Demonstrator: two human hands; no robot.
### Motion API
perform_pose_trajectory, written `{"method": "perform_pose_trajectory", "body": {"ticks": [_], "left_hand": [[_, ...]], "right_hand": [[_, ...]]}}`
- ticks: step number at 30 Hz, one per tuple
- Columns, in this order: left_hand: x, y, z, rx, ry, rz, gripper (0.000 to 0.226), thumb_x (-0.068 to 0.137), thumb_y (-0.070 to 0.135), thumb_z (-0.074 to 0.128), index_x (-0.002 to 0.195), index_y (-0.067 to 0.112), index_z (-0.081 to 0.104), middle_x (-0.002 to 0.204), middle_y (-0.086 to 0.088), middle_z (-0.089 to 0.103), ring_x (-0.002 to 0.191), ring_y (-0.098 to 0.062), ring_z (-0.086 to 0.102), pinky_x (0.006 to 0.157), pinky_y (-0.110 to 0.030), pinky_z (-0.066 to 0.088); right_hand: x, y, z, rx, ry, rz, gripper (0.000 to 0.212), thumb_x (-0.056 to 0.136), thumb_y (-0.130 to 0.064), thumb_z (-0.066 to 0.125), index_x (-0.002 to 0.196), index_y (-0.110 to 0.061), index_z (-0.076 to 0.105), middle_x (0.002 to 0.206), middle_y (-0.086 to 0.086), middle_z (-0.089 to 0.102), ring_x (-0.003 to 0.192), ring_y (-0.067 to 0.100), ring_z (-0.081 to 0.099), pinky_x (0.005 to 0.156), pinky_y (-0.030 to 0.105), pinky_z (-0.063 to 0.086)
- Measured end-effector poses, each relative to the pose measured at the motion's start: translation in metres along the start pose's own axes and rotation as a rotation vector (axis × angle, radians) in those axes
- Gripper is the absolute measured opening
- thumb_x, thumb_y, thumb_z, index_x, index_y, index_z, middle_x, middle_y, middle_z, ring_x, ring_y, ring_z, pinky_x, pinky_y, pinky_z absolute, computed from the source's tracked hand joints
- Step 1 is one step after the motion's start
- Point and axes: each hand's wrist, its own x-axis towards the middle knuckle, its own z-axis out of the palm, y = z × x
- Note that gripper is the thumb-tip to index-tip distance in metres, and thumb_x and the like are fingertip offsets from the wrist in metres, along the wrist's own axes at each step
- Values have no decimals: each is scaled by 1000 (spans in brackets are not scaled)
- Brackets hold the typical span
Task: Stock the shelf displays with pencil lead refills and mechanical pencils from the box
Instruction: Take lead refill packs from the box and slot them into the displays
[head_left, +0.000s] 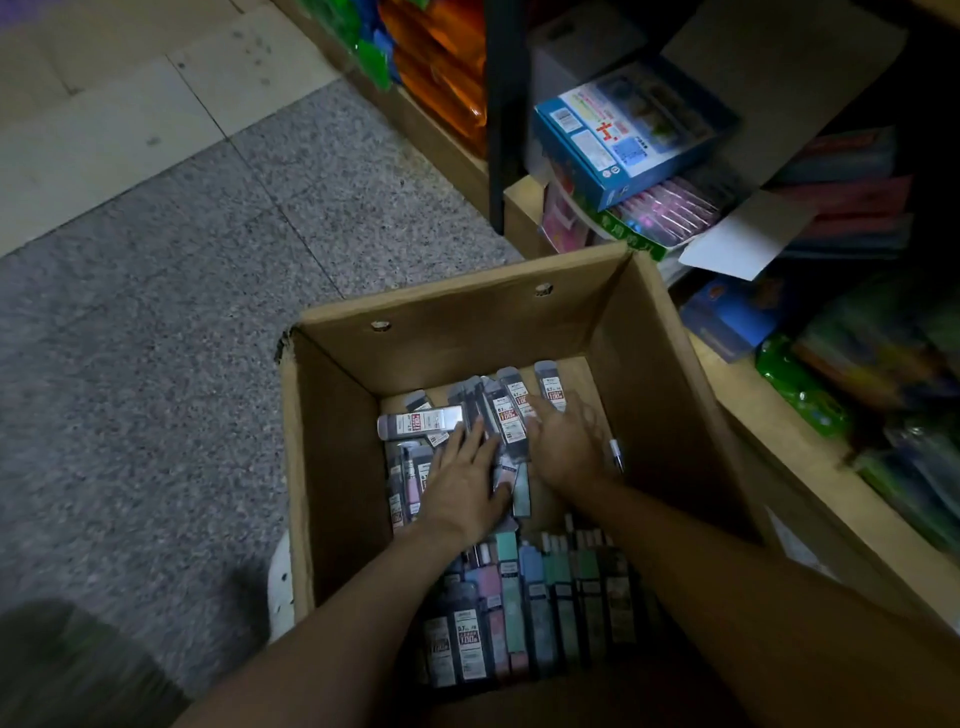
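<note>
An open cardboard box (332, 467) stands on the floor with both my arms reaching into it. Several carded pencil lead refill packs (511, 402) lie loose at its far end, and more packs (524, 608) stand in rows at the near end. My left hand (460, 480) lies flat on the loose packs with its fingers spread. My right hand (563, 447) rests on the packs beside it, fingers stretched forward. One pack (418, 422) lies crosswise at the left. A loose white pen (616, 453) lies against the right wall.
Low wooden shelves run along the right, holding a blue boxed set (631, 124), pink packets (670, 210) and a green packet (802, 389). Orange and green plastic items (436, 67) sit at the far end. Grey speckled floor (156, 338) lies to the left of the box.
</note>
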Motion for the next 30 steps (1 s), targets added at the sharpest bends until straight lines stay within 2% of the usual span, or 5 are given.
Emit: {"method": "perform_pose_trajectory", "body": {"ticks": [8,14,20,27,30], "left_hand": [[-18,8,0,-247,57,-33,57,95,25,58,147,18,37,161,-4,17,150,-24,8,120,-33,8],[-45,27,10,-1079,447,-464,20,92,-2,54,109,6,63,109,-13,63,106,-32,61,96,-42,50],[-69,54,20,-1418,273,-599,14,97,22,57,94,12,65,82,-2,65,73,-12,57,60,-13,47],[-77,40,24,-1423,461,-832,21,102,10,39,96,1,57,79,-13,62,63,-22,57,49,-18,46],[-83,26,35,-1309,405,-855,19,102,12,42,97,0,55,91,-20,64,84,-31,63,79,-32,51]], "right_hand": [[-10,7,-6,273,1,74,39,83,6,60,110,-21,70,126,10,56,111,25,55,97,32,45],[-45,21,-14,586,199,199,21,79,9,66,91,-8,65,102,11,65,90,23,62,67,15,43],[-94,12,-9,993,-251,151,42,75,14,72,81,-15,42,95,17,64,80,22,61,59,23,51],[-93,17,2,471,-238,26,34,78,-12,79,107,-2,64,91,6,64,85,17,59,82,28,50],[-89,13,14,230,-286,-89,51,75,-22,81,118,-5,59,99,6,62,91,20,60,82,32,49]]}}
